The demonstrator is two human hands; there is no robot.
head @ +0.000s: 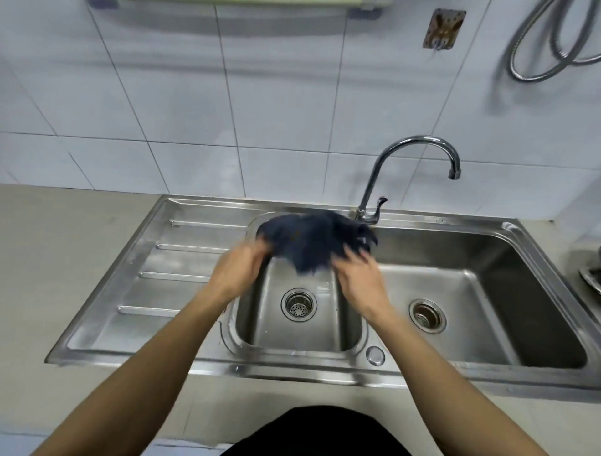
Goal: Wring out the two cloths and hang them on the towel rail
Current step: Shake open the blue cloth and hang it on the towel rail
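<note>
Both hands pinch one dark cloth (313, 245) above the small basin (297, 332): the left hand (239, 271) grips its left end, the right hand (356, 275) its right end. It bunches between and just beyond the fingertips, long axis running hand to hand, so either can twist. The rail (240, 3) is well beyond both hands, up the wall.

We see a dark navy cloth (317, 242), plain, without any pattern. The sink (455, 367) is shiny silver-grey steel, and the tap (419, 143) is bright chrome. The wall tiles (182, 97) are pale bluish white with thin grey lines between them. The counter (65, 244) is light beige. The towel rail (240, 2) looks pale green.
</note>
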